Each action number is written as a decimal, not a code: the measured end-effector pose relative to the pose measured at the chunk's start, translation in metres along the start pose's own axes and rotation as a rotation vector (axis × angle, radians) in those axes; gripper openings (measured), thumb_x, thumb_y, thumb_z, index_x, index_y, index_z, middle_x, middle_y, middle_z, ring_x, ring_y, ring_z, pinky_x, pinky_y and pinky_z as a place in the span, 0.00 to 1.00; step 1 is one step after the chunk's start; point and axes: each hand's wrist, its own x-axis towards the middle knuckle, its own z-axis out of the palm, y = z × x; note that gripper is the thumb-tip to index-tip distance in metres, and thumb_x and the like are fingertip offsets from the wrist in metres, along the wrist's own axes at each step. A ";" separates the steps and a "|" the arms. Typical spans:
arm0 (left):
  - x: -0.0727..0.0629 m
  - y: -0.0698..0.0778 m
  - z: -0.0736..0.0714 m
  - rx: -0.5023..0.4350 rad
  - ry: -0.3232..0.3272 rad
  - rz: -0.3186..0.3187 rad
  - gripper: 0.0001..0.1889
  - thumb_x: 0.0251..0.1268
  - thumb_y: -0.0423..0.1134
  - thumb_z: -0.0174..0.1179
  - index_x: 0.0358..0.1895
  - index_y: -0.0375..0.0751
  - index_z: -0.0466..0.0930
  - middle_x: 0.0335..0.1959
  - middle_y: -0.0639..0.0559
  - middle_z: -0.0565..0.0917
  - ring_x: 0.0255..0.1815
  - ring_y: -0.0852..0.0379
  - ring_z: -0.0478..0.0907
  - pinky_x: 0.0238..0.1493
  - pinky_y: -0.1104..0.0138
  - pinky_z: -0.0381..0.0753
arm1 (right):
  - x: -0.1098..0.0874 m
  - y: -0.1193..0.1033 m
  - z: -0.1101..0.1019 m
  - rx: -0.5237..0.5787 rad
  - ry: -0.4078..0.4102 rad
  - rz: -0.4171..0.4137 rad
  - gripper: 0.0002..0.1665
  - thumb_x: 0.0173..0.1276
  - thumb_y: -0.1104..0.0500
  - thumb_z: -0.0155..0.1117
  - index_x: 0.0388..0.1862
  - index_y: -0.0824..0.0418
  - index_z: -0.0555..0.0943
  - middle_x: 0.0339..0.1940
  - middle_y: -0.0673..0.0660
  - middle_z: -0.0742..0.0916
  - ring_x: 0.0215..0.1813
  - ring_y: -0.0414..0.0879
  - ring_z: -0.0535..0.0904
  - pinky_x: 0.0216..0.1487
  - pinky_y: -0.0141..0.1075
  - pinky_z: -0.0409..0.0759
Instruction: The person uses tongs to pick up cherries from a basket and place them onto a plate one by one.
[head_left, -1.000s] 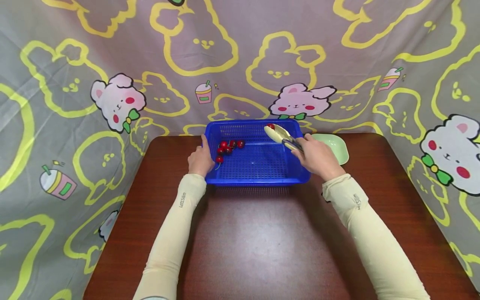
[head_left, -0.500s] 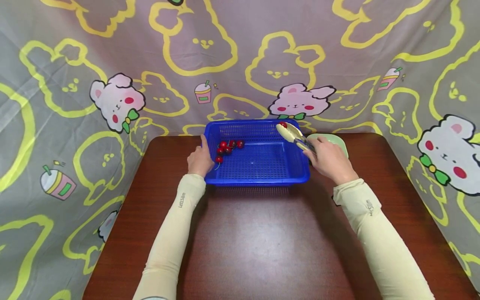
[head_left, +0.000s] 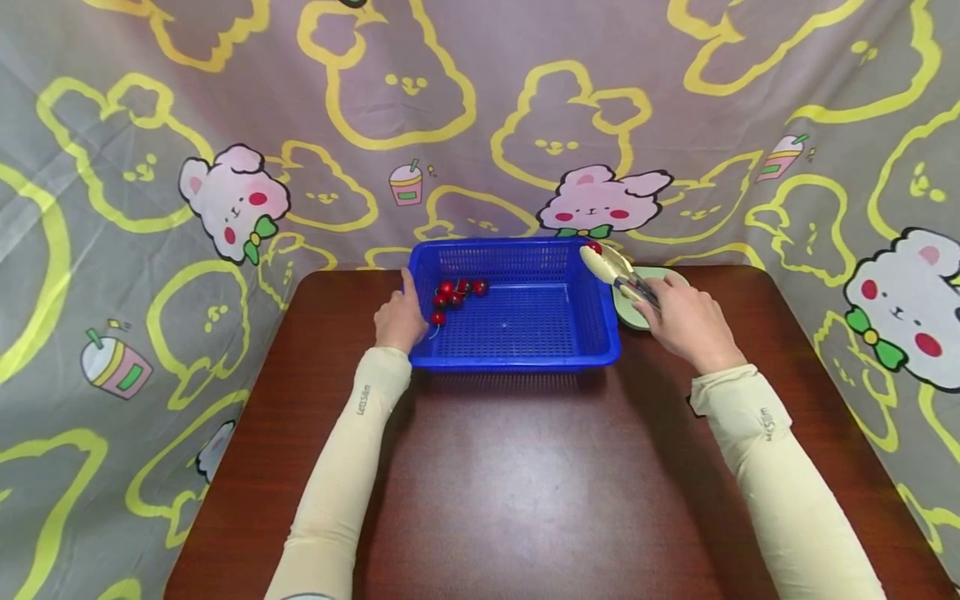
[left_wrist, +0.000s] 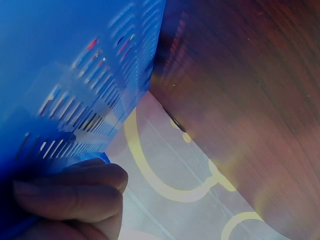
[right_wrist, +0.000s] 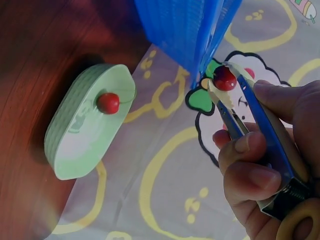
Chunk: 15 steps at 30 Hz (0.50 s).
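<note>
My right hand (head_left: 693, 325) grips a pair of tongs (head_left: 618, 271) with cream tips and dark metal arms. Between the tips is a dark red cherry (right_wrist: 224, 79), held above the right end of a blue plastic basket (head_left: 517, 362). My left hand (head_left: 401, 321) grips the basket's left wall, and in the left wrist view its curled fingers (left_wrist: 95, 200) show at the rim. Several cherries (head_left: 456, 298) lie at the left inside the basket. Right of it stands a pale green dish (right_wrist: 82, 150), partly hidden by the tongs and right hand in the head view; one cherry (right_wrist: 108, 103) lies inside.
Everything stands near the back of a dark brown wooden table (head_left: 510, 483). A grey cloth curtain (head_left: 465, 100) with yellow outlines and rabbit prints hangs close behind the basket and along both sides.
My right hand has carried the tongs and the cherry rightward, from over the basket's inside to its right end by the green dish. The left hand and basket stay put.
</note>
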 end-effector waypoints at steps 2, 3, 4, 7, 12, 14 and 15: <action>0.000 0.000 -0.001 0.001 -0.001 -0.002 0.54 0.65 0.38 0.66 0.85 0.38 0.36 0.62 0.29 0.78 0.42 0.34 0.85 0.47 0.44 0.85 | -0.002 0.003 -0.001 0.000 0.006 0.004 0.23 0.75 0.54 0.63 0.60 0.69 0.79 0.46 0.70 0.81 0.34 0.73 0.81 0.37 0.66 0.77; 0.000 0.001 -0.001 0.001 -0.003 -0.002 0.54 0.65 0.38 0.66 0.85 0.38 0.36 0.63 0.29 0.78 0.42 0.34 0.85 0.47 0.44 0.85 | -0.002 0.005 -0.002 0.002 0.010 0.008 0.23 0.75 0.54 0.63 0.60 0.69 0.79 0.45 0.70 0.80 0.33 0.73 0.80 0.36 0.66 0.76; 0.000 0.001 -0.002 0.001 -0.005 -0.002 0.54 0.65 0.38 0.66 0.85 0.38 0.36 0.63 0.29 0.78 0.42 0.34 0.85 0.47 0.44 0.85 | -0.003 0.007 -0.003 0.002 0.010 0.014 0.23 0.75 0.54 0.63 0.60 0.69 0.79 0.44 0.70 0.80 0.32 0.73 0.80 0.36 0.66 0.76; -0.001 0.001 -0.003 -0.003 -0.008 0.000 0.54 0.65 0.38 0.67 0.85 0.38 0.36 0.63 0.29 0.78 0.44 0.33 0.85 0.48 0.43 0.84 | -0.004 0.012 -0.004 0.003 0.001 0.035 0.23 0.76 0.53 0.63 0.60 0.69 0.79 0.42 0.70 0.79 0.31 0.72 0.79 0.35 0.65 0.76; -0.001 0.001 -0.004 -0.006 -0.006 0.005 0.54 0.64 0.38 0.67 0.84 0.38 0.37 0.63 0.29 0.78 0.46 0.31 0.85 0.49 0.42 0.84 | -0.005 0.020 -0.005 -0.002 -0.009 0.062 0.25 0.76 0.52 0.63 0.61 0.69 0.78 0.44 0.70 0.79 0.31 0.72 0.78 0.34 0.65 0.75; -0.001 0.001 -0.004 -0.007 -0.004 0.003 0.54 0.64 0.39 0.67 0.85 0.38 0.37 0.63 0.29 0.78 0.46 0.31 0.85 0.50 0.42 0.84 | -0.005 0.023 -0.005 -0.005 -0.006 0.068 0.25 0.77 0.52 0.62 0.61 0.69 0.77 0.44 0.70 0.79 0.30 0.72 0.78 0.33 0.65 0.74; -0.001 0.001 -0.004 -0.008 -0.003 0.002 0.54 0.64 0.39 0.67 0.85 0.38 0.38 0.63 0.29 0.78 0.46 0.31 0.84 0.50 0.42 0.84 | -0.006 0.025 -0.005 -0.004 -0.005 0.072 0.25 0.77 0.52 0.62 0.61 0.69 0.77 0.44 0.71 0.79 0.30 0.72 0.78 0.33 0.65 0.74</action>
